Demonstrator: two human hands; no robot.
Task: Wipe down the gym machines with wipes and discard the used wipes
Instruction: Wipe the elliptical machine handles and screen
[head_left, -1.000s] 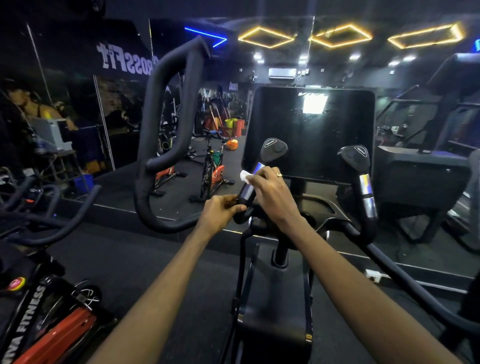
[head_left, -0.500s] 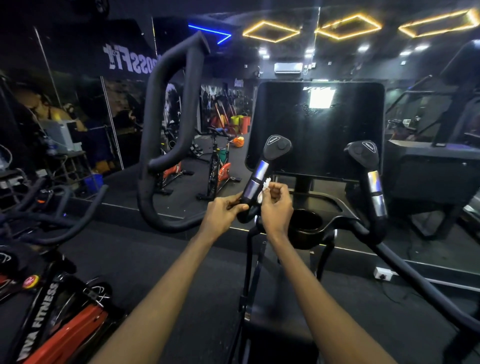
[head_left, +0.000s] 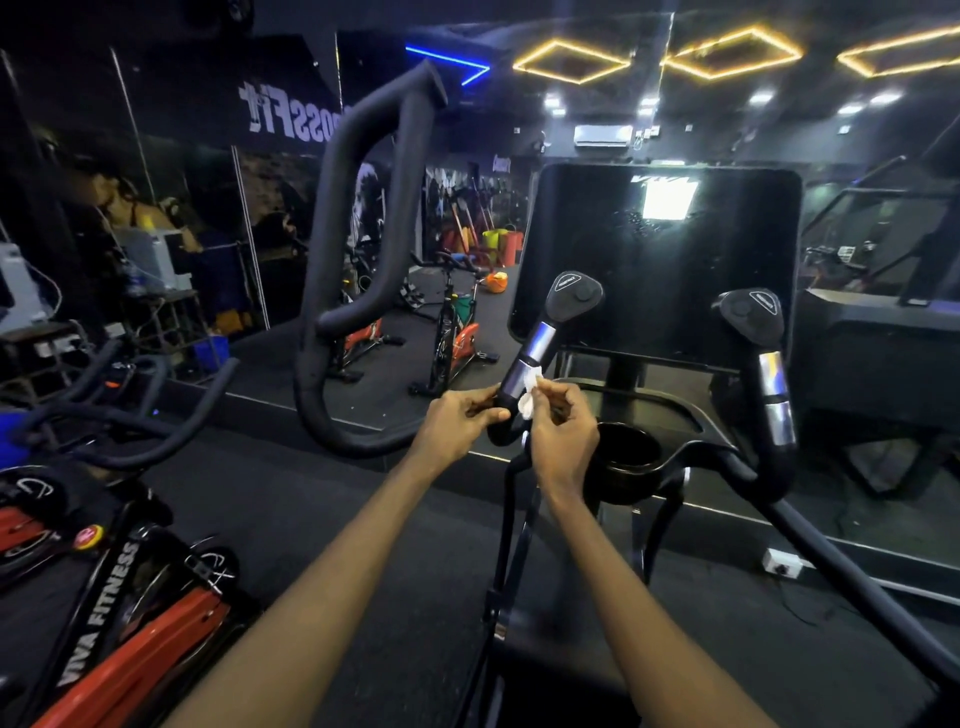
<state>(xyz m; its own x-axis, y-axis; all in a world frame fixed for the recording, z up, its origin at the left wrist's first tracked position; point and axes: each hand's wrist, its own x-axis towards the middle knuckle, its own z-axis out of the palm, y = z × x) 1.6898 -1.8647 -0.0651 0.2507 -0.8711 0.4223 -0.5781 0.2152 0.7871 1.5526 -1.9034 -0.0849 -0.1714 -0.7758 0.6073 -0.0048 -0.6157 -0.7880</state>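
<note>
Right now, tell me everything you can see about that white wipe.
The wipe is a small, crumpled white wad that looks like thin tissue or cloth. The right hand pinches it at the fingertips and presses it against the machine's left handle grip, at the lower silver band. The left hand holds that grip just below. The fingers hide part of the wipe.
</note>
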